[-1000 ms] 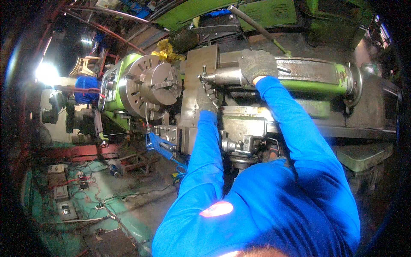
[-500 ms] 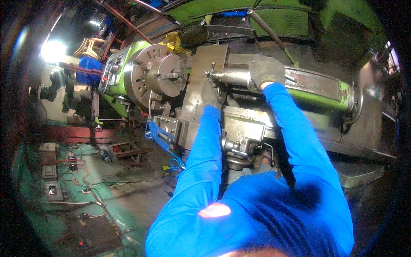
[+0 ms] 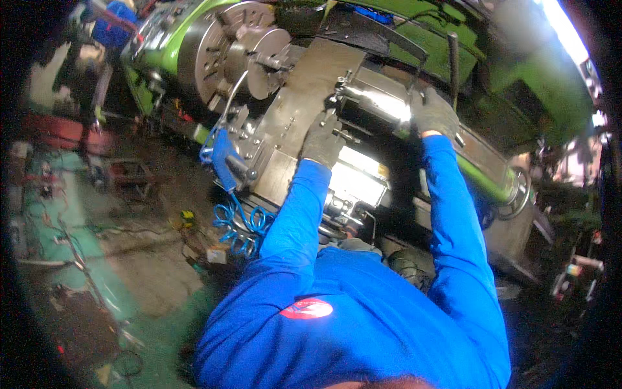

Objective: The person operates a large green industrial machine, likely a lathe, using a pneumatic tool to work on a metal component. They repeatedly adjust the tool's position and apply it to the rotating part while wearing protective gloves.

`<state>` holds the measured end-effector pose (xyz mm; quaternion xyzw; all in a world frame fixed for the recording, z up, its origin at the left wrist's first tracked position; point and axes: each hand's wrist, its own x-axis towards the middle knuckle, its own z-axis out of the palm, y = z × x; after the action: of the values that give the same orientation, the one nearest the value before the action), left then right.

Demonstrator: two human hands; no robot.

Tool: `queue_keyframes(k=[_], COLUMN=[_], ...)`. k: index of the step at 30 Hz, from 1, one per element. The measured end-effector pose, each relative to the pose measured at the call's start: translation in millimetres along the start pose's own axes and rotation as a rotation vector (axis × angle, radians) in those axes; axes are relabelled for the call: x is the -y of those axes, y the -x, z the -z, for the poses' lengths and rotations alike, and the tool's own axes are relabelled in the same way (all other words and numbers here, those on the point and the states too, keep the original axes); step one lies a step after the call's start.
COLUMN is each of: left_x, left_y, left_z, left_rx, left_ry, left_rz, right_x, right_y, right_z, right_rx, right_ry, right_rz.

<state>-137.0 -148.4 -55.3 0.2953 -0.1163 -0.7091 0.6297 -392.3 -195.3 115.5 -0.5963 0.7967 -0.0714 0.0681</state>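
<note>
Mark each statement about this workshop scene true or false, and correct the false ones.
1. Both hands wear grey work gloves. True: left hand, right hand.
2. The left hand grips the blue coiled air hose. False: the hose hangs apart, lower left; the hand rests on the grey metal carriage block.
3. The right hand lies on the shiny steel cylinder. True.
4. The round grey lathe chuck sits right of both hands. False: it is to their left.
5. The sleeves are red. False: the long sleeves are blue.
</note>
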Motion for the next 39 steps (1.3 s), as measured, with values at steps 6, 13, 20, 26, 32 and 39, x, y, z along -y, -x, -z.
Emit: queue_keyframes(k=[6,13,20,26,32,39], left_x=[10,28,44,54,63,98], left_y=[-17,-36,-55,-54,-74,-134], left_z=[30,67,85,72,81,106], left_rx=[0.114,0.346,0.331,0.480,0.362,0.498], left_ry=[0.302,1.779,2.395,2.417,2.548,2.468], left_rz=[0.010,0.634,0.961,0.735,0.782,0.660], right_x=[15,18,22,21,13,19], right_y=[2,0,2,1,-1,1], right_z=[-7,-14,-15,-21,-29,-25], right_rx=[-0.051,-0.098,-0.098,-0.150,-0.260,-0.202], right_ry=[0.076,0.121,0.127,0.159,0.143,0.151], right_rz=[-0.066,-0.075,-0.100,-0.076,-0.044,-0.082])
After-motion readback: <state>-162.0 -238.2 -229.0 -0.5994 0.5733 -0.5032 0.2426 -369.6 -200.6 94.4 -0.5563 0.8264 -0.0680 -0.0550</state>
